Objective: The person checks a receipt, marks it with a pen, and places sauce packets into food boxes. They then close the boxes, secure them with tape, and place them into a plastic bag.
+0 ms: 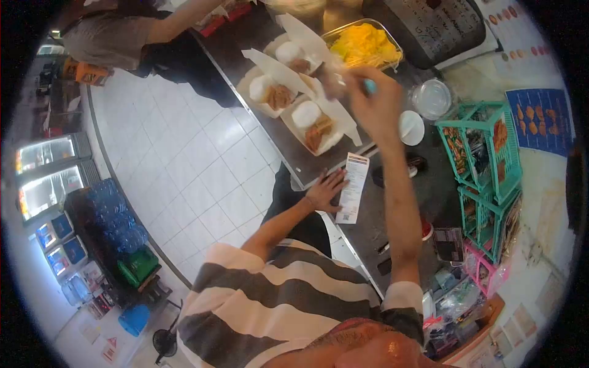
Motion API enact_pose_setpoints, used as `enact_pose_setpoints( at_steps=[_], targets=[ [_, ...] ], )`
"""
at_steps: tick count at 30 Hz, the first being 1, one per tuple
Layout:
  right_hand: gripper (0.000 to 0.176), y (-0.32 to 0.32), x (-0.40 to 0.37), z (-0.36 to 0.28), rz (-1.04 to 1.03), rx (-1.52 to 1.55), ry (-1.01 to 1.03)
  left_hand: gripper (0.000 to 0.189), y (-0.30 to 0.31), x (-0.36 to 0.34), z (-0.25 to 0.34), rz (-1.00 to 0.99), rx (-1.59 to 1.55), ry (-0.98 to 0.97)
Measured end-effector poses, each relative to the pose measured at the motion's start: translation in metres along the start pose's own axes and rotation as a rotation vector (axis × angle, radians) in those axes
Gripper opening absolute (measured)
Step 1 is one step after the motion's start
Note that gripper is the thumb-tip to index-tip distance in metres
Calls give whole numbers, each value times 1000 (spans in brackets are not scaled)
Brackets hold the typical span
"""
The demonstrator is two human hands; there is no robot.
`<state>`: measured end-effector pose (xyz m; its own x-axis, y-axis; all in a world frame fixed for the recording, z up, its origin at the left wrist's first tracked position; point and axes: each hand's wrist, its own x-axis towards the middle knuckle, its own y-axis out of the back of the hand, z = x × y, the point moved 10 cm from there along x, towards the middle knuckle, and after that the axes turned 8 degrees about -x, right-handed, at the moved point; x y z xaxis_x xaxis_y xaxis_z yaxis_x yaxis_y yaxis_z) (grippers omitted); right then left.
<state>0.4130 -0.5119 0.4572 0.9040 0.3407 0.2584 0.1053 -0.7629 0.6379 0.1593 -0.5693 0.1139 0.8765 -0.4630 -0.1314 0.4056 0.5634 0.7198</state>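
Observation:
My left hand (pixel 327 191) lies palm down at the counter's edge, fingers spread, its fingertips at the side of a long printed receipt (pixel 353 190). My right hand (pixel 377 101) is raised over the counter beside the food boxes, its fingers bent together and partly blurred. A small turquoise spot shows at those fingers; what they hold I cannot make out. Three open paper boxes with white rice and brown food stand to the left: a near box (pixel 331 142), a left box (pixel 254 101) and a far box (pixel 299 46).
A metal tray (pixel 402 52) of yellow shredded food stands behind my right hand. To the right are a white bowl (pixel 411 127), clear plastic lids (pixel 432 99) and stacked green baskets (pixel 485 178). Another person's arm (pixel 178 21) reaches in at upper left. White floor tiles (pixel 184 153) lie left.

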Motion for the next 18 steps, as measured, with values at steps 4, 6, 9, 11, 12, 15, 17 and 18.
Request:
enact_pose_setpoints(
  at_steps=[4, 6, 9, 11, 12, 15, 17, 18],
  targets=[
    [20, -110, 56, 20, 92, -6, -88, 104, -13, 0, -7, -16, -21, -6],
    [22, -152, 74, 47, 91, -16, -147, 104, -13, 0, -9, -130, -55, 52],
    [25, -169, 62, 91, 149, -198, -241, 103, -46, 1, -22, 6, -48, -31],
    [26, -137, 41, 103, 166, -29, -326, 102, -54, 3, -28, 96, 69, -53],
    [27, -103, 21, 98, 208, -51, -310, 102, -56, 3, -26, 87, 65, -44],
    [20, -11, -64, 142, 228, 102, -436, 102, -27, 3, -17, 31, -96, -6],
    [23, 38, -147, 179, 207, 318, -693, 103, -28, 5, -16, -57, -20, 17],
    [28, 57, -188, 189, 153, 263, -755, 102, -22, 6, -13, -24, -33, 6]
  ],
)
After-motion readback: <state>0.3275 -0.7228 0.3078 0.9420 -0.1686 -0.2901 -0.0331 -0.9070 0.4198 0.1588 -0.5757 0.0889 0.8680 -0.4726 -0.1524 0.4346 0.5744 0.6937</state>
